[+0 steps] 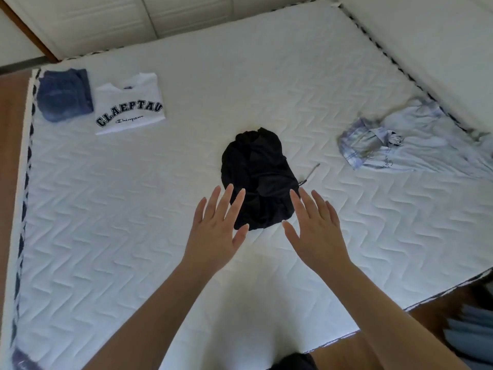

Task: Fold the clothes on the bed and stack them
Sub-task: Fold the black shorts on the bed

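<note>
A crumpled black garment (257, 172) lies in a heap at the middle of the white quilted mattress (133, 209). My left hand (217, 225) hovers flat at its near left edge, fingers straight and spread. My right hand (314, 225) is held the same way at the heap's near right edge. Neither hand holds anything. A folded white T-shirt with dark lettering (129, 105) and folded blue jeans (64, 94) lie side by side at the far left. A crumpled pale blue shirt (405, 140) lies at the right.
A thin drawstring (310, 173) trails out from the black heap's right side. White wardrobe doors (133, 20) stand beyond the bed. Wooden floor (10, 129) shows at the left, and blue fabric (469, 335) lies off the bed at the lower right.
</note>
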`<state>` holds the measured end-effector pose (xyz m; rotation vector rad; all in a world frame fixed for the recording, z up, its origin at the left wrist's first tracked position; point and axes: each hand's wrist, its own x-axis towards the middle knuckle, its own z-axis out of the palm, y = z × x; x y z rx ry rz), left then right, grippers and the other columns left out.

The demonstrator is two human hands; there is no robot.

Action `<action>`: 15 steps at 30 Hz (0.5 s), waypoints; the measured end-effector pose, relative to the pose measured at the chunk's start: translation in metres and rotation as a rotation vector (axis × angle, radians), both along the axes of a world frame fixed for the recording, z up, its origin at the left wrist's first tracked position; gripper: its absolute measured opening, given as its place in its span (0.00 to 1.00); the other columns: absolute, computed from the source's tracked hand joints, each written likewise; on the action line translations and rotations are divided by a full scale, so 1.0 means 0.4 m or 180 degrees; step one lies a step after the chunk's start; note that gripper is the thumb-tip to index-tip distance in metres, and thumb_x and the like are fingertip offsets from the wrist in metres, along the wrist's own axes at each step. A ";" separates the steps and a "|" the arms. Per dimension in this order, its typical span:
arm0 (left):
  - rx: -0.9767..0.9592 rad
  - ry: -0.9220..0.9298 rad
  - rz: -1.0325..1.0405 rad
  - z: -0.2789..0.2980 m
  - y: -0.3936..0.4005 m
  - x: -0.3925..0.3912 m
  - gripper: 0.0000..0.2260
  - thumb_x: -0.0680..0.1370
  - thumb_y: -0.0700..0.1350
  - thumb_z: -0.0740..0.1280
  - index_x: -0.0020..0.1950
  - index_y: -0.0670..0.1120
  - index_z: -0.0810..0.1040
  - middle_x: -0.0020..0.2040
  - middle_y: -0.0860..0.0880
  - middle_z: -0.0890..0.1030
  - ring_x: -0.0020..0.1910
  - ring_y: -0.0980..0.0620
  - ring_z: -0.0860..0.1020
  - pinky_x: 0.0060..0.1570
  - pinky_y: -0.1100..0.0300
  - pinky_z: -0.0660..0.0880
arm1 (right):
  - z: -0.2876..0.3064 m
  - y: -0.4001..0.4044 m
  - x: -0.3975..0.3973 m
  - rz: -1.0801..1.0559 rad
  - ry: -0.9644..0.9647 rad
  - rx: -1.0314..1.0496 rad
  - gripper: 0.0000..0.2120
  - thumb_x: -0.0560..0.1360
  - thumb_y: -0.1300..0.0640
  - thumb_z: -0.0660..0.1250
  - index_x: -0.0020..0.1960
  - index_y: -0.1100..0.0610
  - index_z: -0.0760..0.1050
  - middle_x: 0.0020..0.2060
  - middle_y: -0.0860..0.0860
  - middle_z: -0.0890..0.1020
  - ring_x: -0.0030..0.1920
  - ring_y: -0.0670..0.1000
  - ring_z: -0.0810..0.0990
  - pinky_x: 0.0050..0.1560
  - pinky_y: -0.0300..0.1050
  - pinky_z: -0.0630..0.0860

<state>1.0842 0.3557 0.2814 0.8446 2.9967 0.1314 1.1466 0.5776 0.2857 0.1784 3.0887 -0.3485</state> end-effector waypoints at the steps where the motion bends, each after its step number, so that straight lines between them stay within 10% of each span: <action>1: 0.0022 -0.0040 0.0070 -0.027 0.020 -0.017 0.29 0.82 0.58 0.53 0.80 0.51 0.50 0.80 0.47 0.54 0.79 0.45 0.52 0.75 0.45 0.55 | -0.035 0.032 -0.040 0.0043 0.0030 -0.0029 0.30 0.80 0.44 0.58 0.78 0.56 0.60 0.76 0.55 0.64 0.76 0.59 0.61 0.74 0.57 0.60; 15: 0.0086 -0.0762 0.0619 -0.540 0.163 -0.184 0.34 0.80 0.56 0.58 0.80 0.54 0.42 0.80 0.47 0.51 0.79 0.45 0.51 0.74 0.48 0.56 | -0.613 0.226 -0.432 0.0375 -0.0849 0.0001 0.38 0.78 0.42 0.62 0.80 0.52 0.47 0.79 0.54 0.55 0.78 0.58 0.52 0.75 0.56 0.55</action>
